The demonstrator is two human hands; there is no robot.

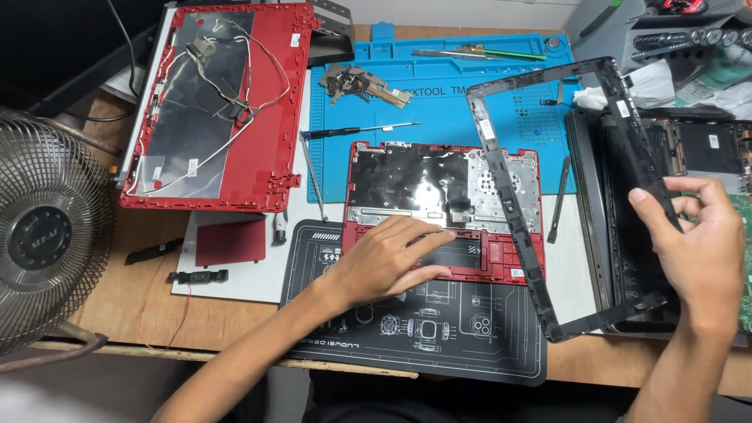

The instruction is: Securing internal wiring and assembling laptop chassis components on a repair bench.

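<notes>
My right hand [699,249] pinches a thin black rectangular bezel frame [501,168], tilted; my left hand [389,261] lies spread on the red laptop base [439,205].

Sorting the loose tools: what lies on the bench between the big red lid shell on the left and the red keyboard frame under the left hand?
In the head view, a slim metal pry bar lies there, tilted, partly on the blue mat.
</notes>
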